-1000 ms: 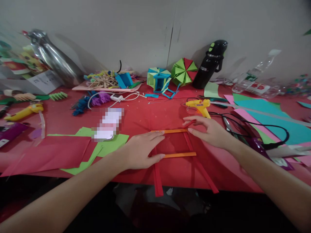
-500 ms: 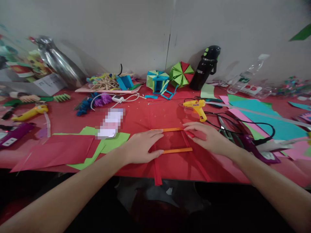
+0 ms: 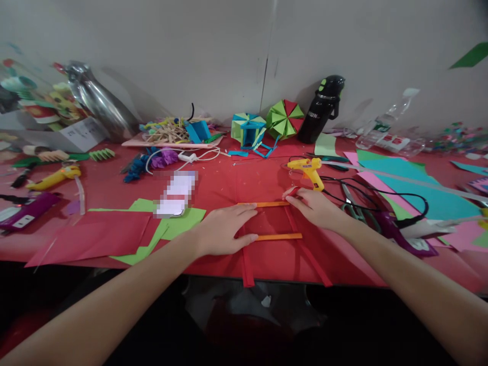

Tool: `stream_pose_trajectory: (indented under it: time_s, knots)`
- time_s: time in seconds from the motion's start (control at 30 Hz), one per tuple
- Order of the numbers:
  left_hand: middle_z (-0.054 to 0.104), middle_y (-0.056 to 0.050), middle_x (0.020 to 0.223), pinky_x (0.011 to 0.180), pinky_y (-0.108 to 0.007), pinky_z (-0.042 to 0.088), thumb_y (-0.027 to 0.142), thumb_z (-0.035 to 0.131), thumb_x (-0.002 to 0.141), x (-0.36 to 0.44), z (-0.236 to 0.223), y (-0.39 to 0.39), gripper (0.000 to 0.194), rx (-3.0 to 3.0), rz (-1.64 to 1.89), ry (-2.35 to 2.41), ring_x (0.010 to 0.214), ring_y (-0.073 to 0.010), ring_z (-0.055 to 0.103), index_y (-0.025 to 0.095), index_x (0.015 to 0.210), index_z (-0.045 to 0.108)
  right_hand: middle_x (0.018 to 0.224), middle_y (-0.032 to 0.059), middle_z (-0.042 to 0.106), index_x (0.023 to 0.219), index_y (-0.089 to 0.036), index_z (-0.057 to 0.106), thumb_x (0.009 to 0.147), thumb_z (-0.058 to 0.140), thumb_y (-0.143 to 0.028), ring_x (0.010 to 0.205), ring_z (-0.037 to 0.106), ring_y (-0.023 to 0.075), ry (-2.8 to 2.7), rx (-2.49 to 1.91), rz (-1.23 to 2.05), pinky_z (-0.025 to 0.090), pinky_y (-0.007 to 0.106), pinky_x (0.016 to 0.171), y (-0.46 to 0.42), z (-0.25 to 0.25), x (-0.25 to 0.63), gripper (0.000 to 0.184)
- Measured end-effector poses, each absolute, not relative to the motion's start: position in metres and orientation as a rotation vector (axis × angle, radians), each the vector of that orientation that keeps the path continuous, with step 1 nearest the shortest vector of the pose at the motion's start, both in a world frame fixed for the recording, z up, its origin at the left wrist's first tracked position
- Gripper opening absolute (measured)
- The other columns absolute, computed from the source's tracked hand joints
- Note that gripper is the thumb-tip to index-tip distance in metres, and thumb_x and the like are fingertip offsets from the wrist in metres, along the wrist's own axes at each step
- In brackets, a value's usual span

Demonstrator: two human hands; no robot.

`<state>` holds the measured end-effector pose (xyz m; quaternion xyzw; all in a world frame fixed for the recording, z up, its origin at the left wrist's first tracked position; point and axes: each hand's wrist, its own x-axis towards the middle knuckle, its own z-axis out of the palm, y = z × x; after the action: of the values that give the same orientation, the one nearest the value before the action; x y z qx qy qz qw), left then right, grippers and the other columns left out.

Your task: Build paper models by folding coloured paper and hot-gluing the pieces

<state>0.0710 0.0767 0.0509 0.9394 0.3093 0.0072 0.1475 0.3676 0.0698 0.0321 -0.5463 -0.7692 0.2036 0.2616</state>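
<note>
Two red paper strips run away from me across the table, joined by an upper orange paper strip and a lower orange paper strip, like a small ladder. My left hand lies over the left red strip. Its fingers are stretched out and apart, fingertips on the upper orange strip and thumb on the left end of the lower one. My right hand pinches the far end of the right red strip, close to where the upper orange strip meets it. A bit of red shows between its fingers.
Beyond my right hand lies a yellow glue gun, with scissors and a purple power strip to the right. A phone rests on green paper to the left. A black bottle leans at the wall.
My right hand has shifted slightly up and left, its fingers closing at the far end of the right red strip. The left hand stays in place.
</note>
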Motion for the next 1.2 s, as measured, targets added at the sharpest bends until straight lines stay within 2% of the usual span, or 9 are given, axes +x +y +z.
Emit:
stream_pose_trajectory:
  time_s: [0.33, 0.43, 0.53, 0.67, 0.8, 0.9, 1.0, 1.13, 1.2]
  knots:
    - [0.036, -0.006, 0.161, 0.116, -0.045, 0.038, 0.058, 0.041, 0.099, 0.071, 0.051, 0.077, 0.065, 2.711, 0.007, 0.887, 0.145, -0.0265, 0.039, 0.021, 0.152, 0.039, 0.13, 0.0098, 0.066, 0.119, -0.022, 0.062, 0.092, 0.053, -0.032, 0.121, 0.062, 0.027, -2.079, -1.525, 0.486, 0.044, 0.046, 0.109, 0.057, 0.038, 0.375, 0.03]
    - [0.036, -0.006, 0.161, 0.117, -0.044, 0.038, 0.059, 0.04, 0.099, 0.07, 0.05, 0.077, 0.065, 2.713, 0.014, 0.882, 0.146, -0.0269, 0.039, 0.021, 0.152, 0.04, 0.125, 0.0088, 0.067, 0.12, -0.023, 0.06, 0.085, 0.058, -0.028, 0.113, 0.064, 0.0268, -2.148, -1.591, 0.52, 0.048, 0.045, 0.102, 0.041, 0.051, 0.395, 0.035]
    - [0.035, -0.006, 0.161, 0.116, -0.045, 0.038, 0.06, 0.039, 0.098, 0.07, 0.049, 0.079, 0.067, 2.71, 0.016, 0.88, 0.145, -0.0275, 0.039, 0.02, 0.152, 0.041, 0.113, 0.0046, 0.069, 0.108, -0.026, 0.062, 0.081, 0.067, -0.037, 0.1, 0.066, 0.0246, -2.322, -1.67, 0.738, 0.053, 0.04, 0.089, 0.018, 0.062, 0.412, 0.028]
    - [0.035, -0.005, 0.161, 0.115, -0.045, 0.04, 0.062, 0.039, 0.098, 0.07, 0.049, 0.079, 0.068, 2.704, -0.003, 0.892, 0.145, -0.0271, 0.04, 0.02, 0.152, 0.041, 0.114, 0.0027, 0.066, 0.108, -0.029, 0.061, 0.07, 0.08, -0.041, 0.099, 0.064, 0.0254, -2.395, -1.761, 0.903, 0.054, 0.039, 0.081, -0.008, 0.063, 0.41, 0.044]
    - [0.035, -0.004, 0.161, 0.116, -0.044, 0.038, 0.062, 0.039, 0.098, 0.071, 0.049, 0.079, 0.067, 2.704, -0.009, 0.897, 0.146, -0.0258, 0.039, 0.021, 0.151, 0.041, 0.113, 0.0022, 0.066, 0.105, -0.029, 0.062, 0.08, 0.071, -0.029, 0.102, 0.063, 0.0233, -2.381, -1.628, 0.808, 0.052, 0.038, 0.088, -0.014, 0.057, 0.392, 0.026]
    - [0.034, -0.004, 0.162, 0.117, -0.043, 0.037, 0.062, 0.039, 0.098, 0.071, 0.049, 0.078, 0.066, 2.708, -0.005, 0.893, 0.146, -0.025, 0.037, 0.022, 0.151, 0.041, 0.108, 0.0047, 0.067, 0.102, -0.027, 0.063, 0.088, 0.066, -0.04, 0.098, 0.065, 0.0227, -2.265, -1.565, 0.705, 0.052, 0.039, 0.087, -0.007, 0.055, 0.384, 0.019]
    - [0.034, -0.004, 0.162, 0.117, -0.044, 0.037, 0.06, 0.04, 0.099, 0.072, 0.05, 0.078, 0.066, 2.703, -0.01, 0.897, 0.147, -0.0251, 0.037, 0.023, 0.152, 0.04, 0.127, 0.0101, 0.064, 0.12, -0.026, 0.059, 0.084, 0.07, -0.053, 0.112, 0.063, 0.0283, -2.11, -1.603, 0.621, 0.052, 0.046, 0.097, 0.003, 0.051, 0.384, 0.046]
    - [0.036, -0.005, 0.161, 0.116, -0.044, 0.038, 0.061, 0.04, 0.099, 0.072, 0.051, 0.078, 0.065, 2.696, 0.015, 0.906, 0.145, -0.0262, 0.04, 0.022, 0.151, 0.042, 0.161, 0.015, 0.034, 0.157, -0.03, 0.023, 0.07, 0.082, -0.056, 0.141, 0.044, 0.0364, -2.088, -1.58, 0.736, 0.042, 0.057, 0.112, 0.02, 0.044, 0.392, 0.107]
    - [0.037, -0.006, 0.16, 0.116, -0.044, 0.039, 0.062, 0.039, 0.098, 0.072, 0.05, 0.078, 0.066, 2.697, 0.021, 0.894, 0.144, -0.0269, 0.041, 0.021, 0.15, 0.043, 0.165, 0.0144, 0.027, 0.16, -0.032, 0.013, 0.067, 0.085, -0.054, 0.146, 0.037, 0.037, -2.138, -1.529, 0.816, 0.037, 0.059, 0.116, 0.027, 0.043, 0.394, 0.12]
